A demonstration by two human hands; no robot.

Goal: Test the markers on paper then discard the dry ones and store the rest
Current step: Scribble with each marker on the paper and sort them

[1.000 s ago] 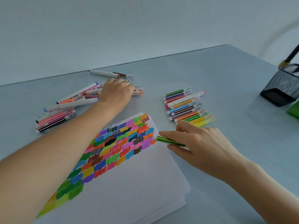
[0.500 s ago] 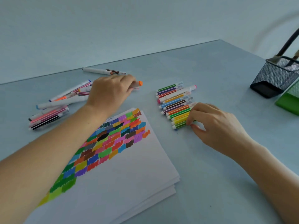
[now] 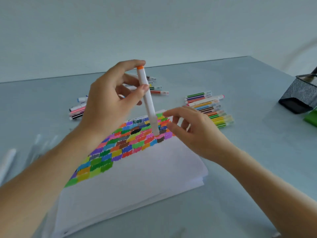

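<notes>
Gripping white orange-capped marker (image 3: pixel 147 98) in left hand (image 3: pixel 109 103), right hand (image 3: pixel 193 129) relaxed beside it; mesh holder (image 3: pixel 301 98) on desk (image 3: pixel 240 152), contents unclear.

Smooth white plastic marker (image 3: pixel 147 100), matt paper (image 3: pixel 137 177), black metal-mesh holder (image 3: pixel 301 95)

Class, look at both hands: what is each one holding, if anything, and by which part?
The left hand grips the white marker by its upper half, near the orange end. The right hand holds nothing; its fingers are spread near the marker's lower cap.
</notes>
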